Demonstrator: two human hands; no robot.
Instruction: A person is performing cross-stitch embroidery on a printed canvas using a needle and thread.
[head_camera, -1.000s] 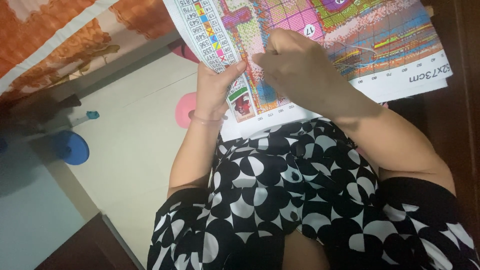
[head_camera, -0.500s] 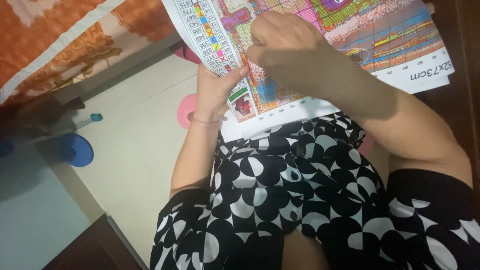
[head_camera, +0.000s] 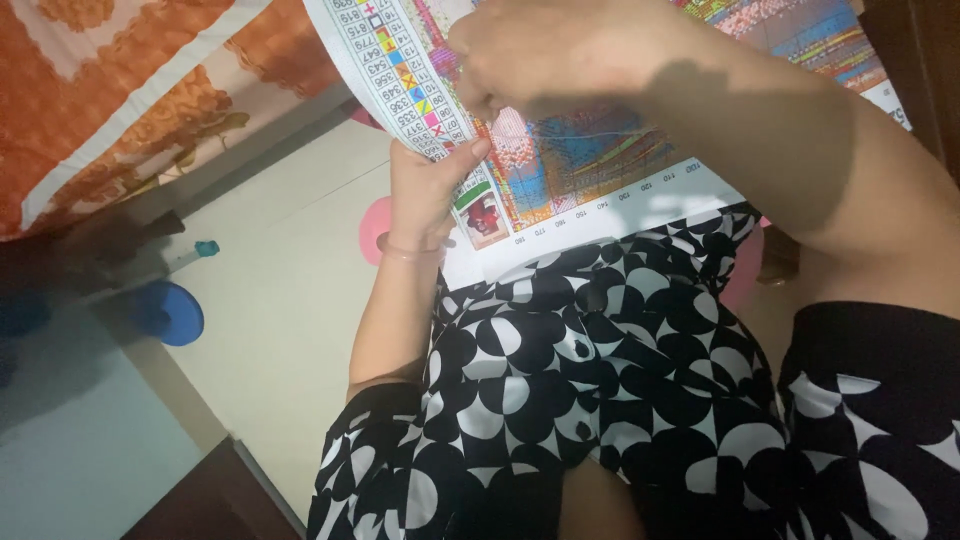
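Overhead, the colourful gridded pattern sheet (head_camera: 600, 150) lies across the black-and-white patterned lap (head_camera: 600, 380), its lower left edge pinched by the left hand (head_camera: 425, 190), while the right hand (head_camera: 540, 50) rests curled on its top, seemingly pinching something small.

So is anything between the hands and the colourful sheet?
Nothing visible is. The left hand grips the sheet at its left edge, thumb on top. The right hand rests directly on the printed face, fingers pinched against it. Whether they pinch something small cannot be told.
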